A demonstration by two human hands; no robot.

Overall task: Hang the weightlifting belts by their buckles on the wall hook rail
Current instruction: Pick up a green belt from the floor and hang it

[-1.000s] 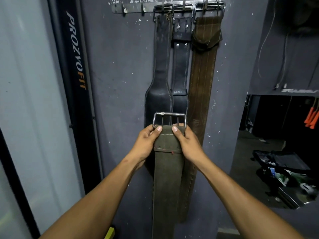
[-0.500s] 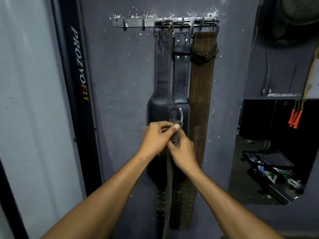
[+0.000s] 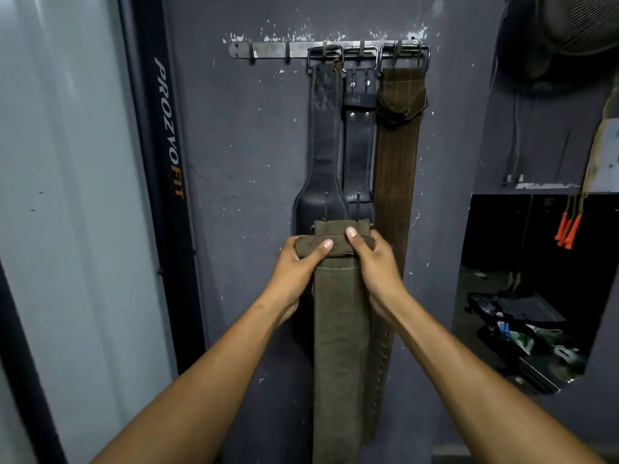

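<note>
Weightlifting belts are the subject: three already hang by their buckles on the wall hook rail (image 3: 330, 50), namely a wide black belt (image 3: 326, 155), a narrower black belt (image 3: 360, 139) and a brown suede belt (image 3: 398, 155). The fourth, an olive belt (image 3: 338, 346), is held upright in front of the wall, well below the rail, with its strap hanging straight down and out of view at the bottom edge

Hand state: the left hand (image 3: 294, 272) and the right hand (image 3: 378, 269) each grip one side of the olive belt at its top, thumbs curled over the fabric loop (image 3: 335, 245) just under the buckle end. Two thin prongs (image 3: 358, 204) project upward from that end; the buckle frame itself cannot be made out

Step in hand (judged): presenting the buckle end for hanging; the belt is not yet on a hook

Next move (judged): raise the belt and shift it left, so that the buckle can be dropped over a free hook (image 3: 287, 56)

Clearances:
- The right part of the rail is occupied by the three buckles
- Two bare hooks show on the left part of the rail
- A black upright marked PROZVOFIT (image 3: 167, 128) stands further left, apart from the rail end
- The hanging black belts lie directly behind the raised end; the prongs may snag them
</note>
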